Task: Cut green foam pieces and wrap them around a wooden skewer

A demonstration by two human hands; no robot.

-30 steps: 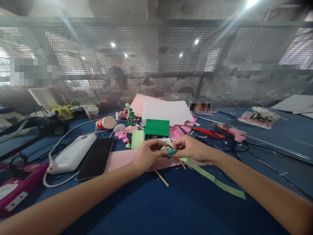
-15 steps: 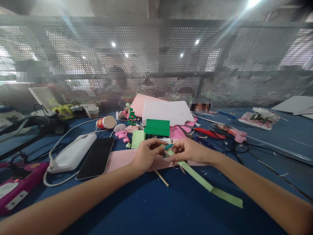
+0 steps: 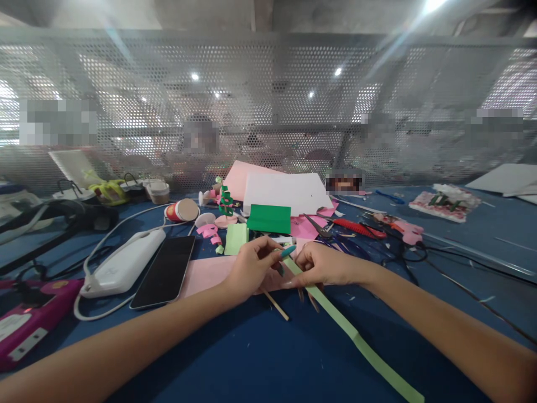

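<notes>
My left hand [image 3: 255, 266] is closed, its thumb and finger pinching the top end of a light green paper strip [image 3: 335, 316]. A thin wooden stick [image 3: 276, 305] slants down out from under the same hand; its upper end is hidden by my fingers. Right of it, my right hand [image 3: 321, 266] is closed with thumb and fingers on the strip just below that end. From there the strip runs down to the lower right. Long teal nails show on the left hand. Beneath both hands lies a pink paper sheet [image 3: 210, 271].
Left of my hands lie a black phone [image 3: 165, 271], a white power bank [image 3: 126, 260] and a magenta power strip [image 3: 37, 319]. Ahead are folded green paper [image 3: 269, 219], white sheets [image 3: 285, 190], pliers [image 3: 318, 225] and a red-handled tool [image 3: 358, 228]. A perforated metal screen [image 3: 272, 106] stands behind.
My right hand has moved slightly down and towards the left hand along the strip. The strip's free end has swung down and now hangs straighter. The left hand barely moved.
</notes>
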